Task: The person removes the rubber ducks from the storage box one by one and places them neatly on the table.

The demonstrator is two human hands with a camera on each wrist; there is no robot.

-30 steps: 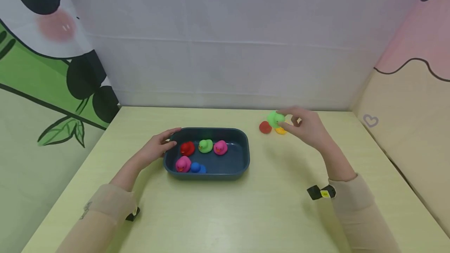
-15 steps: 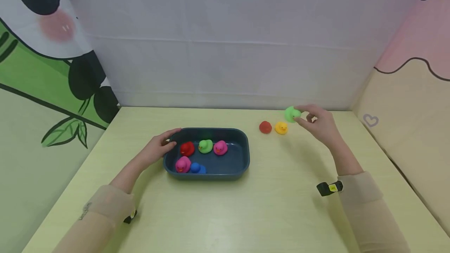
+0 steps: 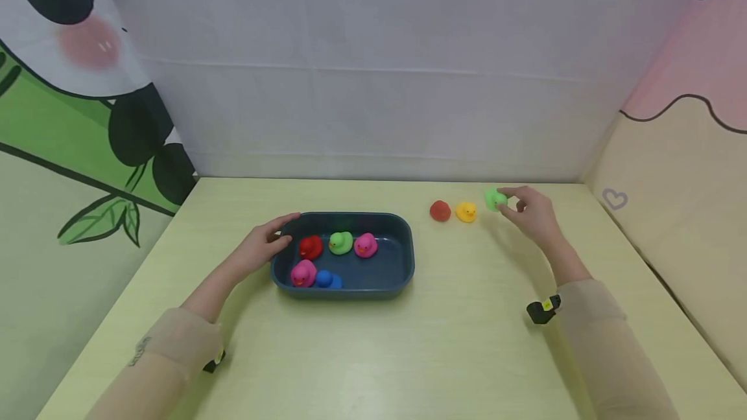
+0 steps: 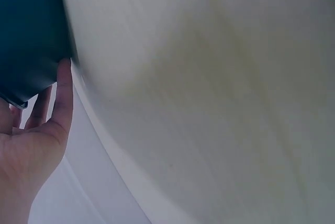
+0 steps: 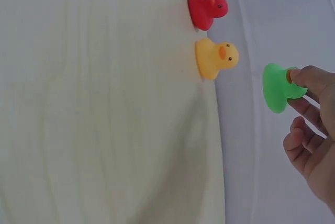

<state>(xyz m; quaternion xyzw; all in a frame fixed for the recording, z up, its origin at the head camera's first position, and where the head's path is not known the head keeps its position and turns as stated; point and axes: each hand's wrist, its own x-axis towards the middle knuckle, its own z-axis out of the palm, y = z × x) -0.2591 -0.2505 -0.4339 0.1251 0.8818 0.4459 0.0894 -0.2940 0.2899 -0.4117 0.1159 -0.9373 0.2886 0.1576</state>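
Observation:
My right hand (image 3: 533,214) pinches a green rubber duck (image 3: 493,199) between thumb and fingertips, at the far right of the table. In the right wrist view the green duck (image 5: 276,88) is held above the tabletop by its head. Just left of it a yellow rubber duck (image 3: 466,212) and a red rubber duck (image 3: 440,211) stand side by side. My left hand (image 3: 259,244) grips the left end of a dark blue tray (image 3: 385,293), its thumb over the rim. In the left wrist view, fingers (image 4: 64,90) lie against the tray's outer wall (image 4: 39,30).
Inside the tray are a red duck (image 3: 311,247), a green duck (image 3: 341,243), two pink ducks (image 3: 366,245) and a blue duck (image 3: 329,279). A pale cloth wall (image 3: 373,115) rises behind the table's back edge. Printed side panels (image 3: 683,199) flank the table.
The right hand carries the green duck rightward, away from over the yellow duck, then slightly lower toward the table. The left hand and the tray stay in place.

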